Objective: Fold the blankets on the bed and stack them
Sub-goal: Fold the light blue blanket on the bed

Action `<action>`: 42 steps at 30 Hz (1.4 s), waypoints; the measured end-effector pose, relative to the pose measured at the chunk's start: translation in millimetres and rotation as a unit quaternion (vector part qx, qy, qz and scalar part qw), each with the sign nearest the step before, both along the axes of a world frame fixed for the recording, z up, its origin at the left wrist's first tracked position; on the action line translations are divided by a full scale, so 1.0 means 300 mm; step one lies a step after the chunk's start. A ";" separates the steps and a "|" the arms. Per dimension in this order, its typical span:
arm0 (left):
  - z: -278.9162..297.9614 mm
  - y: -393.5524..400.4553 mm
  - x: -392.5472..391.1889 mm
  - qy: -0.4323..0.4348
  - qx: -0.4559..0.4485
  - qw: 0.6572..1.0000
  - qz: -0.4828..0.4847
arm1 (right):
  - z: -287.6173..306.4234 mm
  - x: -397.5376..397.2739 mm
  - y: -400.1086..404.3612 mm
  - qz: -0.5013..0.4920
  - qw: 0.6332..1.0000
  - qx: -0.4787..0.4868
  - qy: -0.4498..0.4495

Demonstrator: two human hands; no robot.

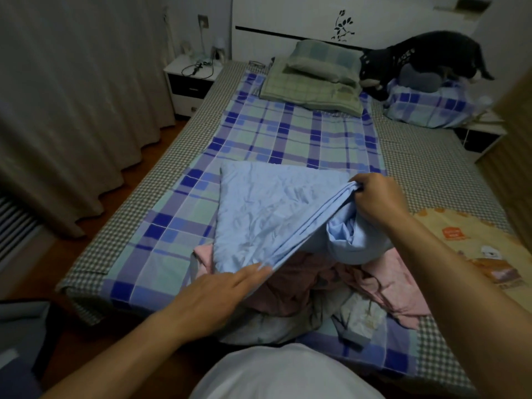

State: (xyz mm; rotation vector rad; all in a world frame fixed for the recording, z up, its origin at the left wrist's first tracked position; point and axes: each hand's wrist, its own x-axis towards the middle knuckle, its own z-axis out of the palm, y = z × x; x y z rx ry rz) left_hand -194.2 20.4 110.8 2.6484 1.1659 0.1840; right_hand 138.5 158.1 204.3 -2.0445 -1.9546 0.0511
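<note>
A light blue blanket (pixel 267 208), thin, creased and partly folded into several layers, is held over the near end of a bed (pixel 426 156). Its flat folded part is spread toward the left and lies on a blue, green and purple plaid sheet (pixel 299 133). Its layered edge is stretched taut between the two hands, so that the long axis of this edge runs diagonally, from near left up to far right. A loose bunch of the same blue cloth hangs below the far end of the edge.

The far corner of the layered edge is pinched by the right hand (pixel 377 197), with fingers curled and clamped on the cloth. The near end is met by the left hand (pixel 218 292), whose fingers are held straight and close together, their tips touching the edge; whether cloth is gripped underneath cannot be told.

Beneath the blue blanket, a crumpled pink blanket (pixel 385 283) is heaped at the foot of the bed. A yellow printed blanket (pixel 472 240) lies to the right.
</note>
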 end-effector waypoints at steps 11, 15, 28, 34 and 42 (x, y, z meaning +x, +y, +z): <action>-0.065 -0.040 0.044 0.024 0.083 0.993 0.075 | -0.012 -0.035 0.007 0.020 1.000 -0.004 -0.010; -0.132 -0.049 0.023 -0.005 0.029 0.991 0.133 | -0.020 -0.038 0.023 0.024 1.000 -0.007 -0.009; -0.160 -0.039 -0.113 -0.029 0.088 0.995 0.033 | -0.018 -0.059 0.097 -0.002 0.999 -0.032 -0.026; -0.101 -0.038 -0.148 -0.088 0.105 0.984 0.112 | -0.019 -0.061 0.099 0.011 0.999 -0.024 -0.019; -0.022 0.053 -0.251 -0.050 0.083 0.987 0.127 | -0.030 -0.060 0.077 0.040 0.998 -0.016 -0.039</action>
